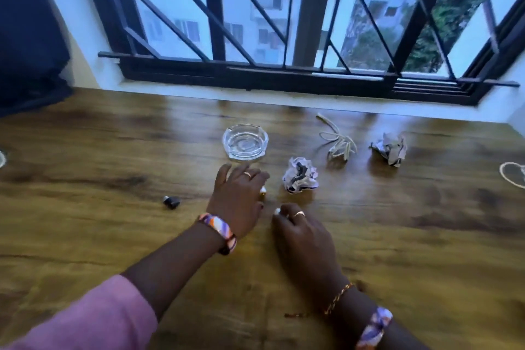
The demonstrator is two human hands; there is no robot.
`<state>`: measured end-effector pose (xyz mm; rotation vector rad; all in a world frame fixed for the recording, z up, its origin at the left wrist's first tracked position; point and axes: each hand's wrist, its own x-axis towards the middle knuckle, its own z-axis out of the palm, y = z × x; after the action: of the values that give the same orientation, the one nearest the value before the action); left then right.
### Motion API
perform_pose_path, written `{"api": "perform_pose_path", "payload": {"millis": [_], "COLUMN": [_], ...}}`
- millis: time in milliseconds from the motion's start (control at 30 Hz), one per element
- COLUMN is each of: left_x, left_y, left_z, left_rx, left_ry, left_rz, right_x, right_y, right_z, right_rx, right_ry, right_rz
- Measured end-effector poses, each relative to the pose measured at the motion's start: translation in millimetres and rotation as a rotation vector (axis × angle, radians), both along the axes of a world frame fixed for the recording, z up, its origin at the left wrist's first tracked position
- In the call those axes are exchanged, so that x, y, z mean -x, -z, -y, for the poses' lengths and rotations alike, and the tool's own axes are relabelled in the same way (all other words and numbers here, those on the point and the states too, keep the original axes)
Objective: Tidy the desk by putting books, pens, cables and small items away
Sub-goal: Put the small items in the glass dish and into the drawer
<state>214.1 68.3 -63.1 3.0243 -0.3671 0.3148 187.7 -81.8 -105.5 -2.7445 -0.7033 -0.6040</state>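
My right hand (301, 231) is pinching a small white item (277, 210) on the wooden desk (113, 167); my left hand (237, 196) is curling over a white-and-gold piece (263, 190), beside crumpled paper (299, 175).

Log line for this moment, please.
left hand: over small white item, grip unclear | right hand: pinches small white item | clear glass ashtray: empty | wooden desk: crumpled papers remain

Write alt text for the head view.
Both hands rest on a wooden desk, the left hand and right hand each over a small white item. Beyond them are a glass ashtray, two crumpled papers and a bundled cable.
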Motion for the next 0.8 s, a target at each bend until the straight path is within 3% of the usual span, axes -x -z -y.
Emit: {"api": "perform_pose_path", "payload": {"millis": [67,167,233,333,400,533,667,733,800], "left_x": [-25.1,-51.6,-61.4,-82.0,-109.1,-140.5,-149.6,-150.0,-143.7], "left_y": [1.0,-2.9,-7.1,-23.9,-31.2,-29.8,-8.9,-4.6,-7.1], "left_z": [8.4,8.5,4.2,-6.4,-15.7,-26.1,-34.4,-38.4,-41.7], "left_rx": [-0.058,-0.127,-0.032,0.307,0.356,0.199,0.261,0.213,0.132], "left_ry": [-0.045,0.045,0.125,0.187,0.117,-0.075,0.062,0.124,0.133], "left_rz": [-0.171,-0.27,-0.304,-0.091,0.074,-0.167,-0.25,-0.252,-0.237], "right_x": [-3.9,-7.4,-9.6,-11.7,-12.6,-13.5,-16.3,-24.9,-40.8], "right_y": [0.8,-0.6,-1.0,3.2,7.5,9.1,-0.1,-13.6,-32.0], "right_z": [3.8,7.6,7.8,7.1,5.6,7.5,4.9,1.9,-7.9], "right_rx": [-0.005,-0.061,-0.084,-0.11,-0.15,-0.183,-0.276,-0.355,-0.391], "right_ry": [-0.02,-0.032,-0.025,-0.033,-0.042,-0.05,-0.041,-0.031,-0.118], "right_rz": [-0.021,-0.098,-0.117,-0.125,-0.141,-0.121,-0.177,-0.242,-0.178]}}
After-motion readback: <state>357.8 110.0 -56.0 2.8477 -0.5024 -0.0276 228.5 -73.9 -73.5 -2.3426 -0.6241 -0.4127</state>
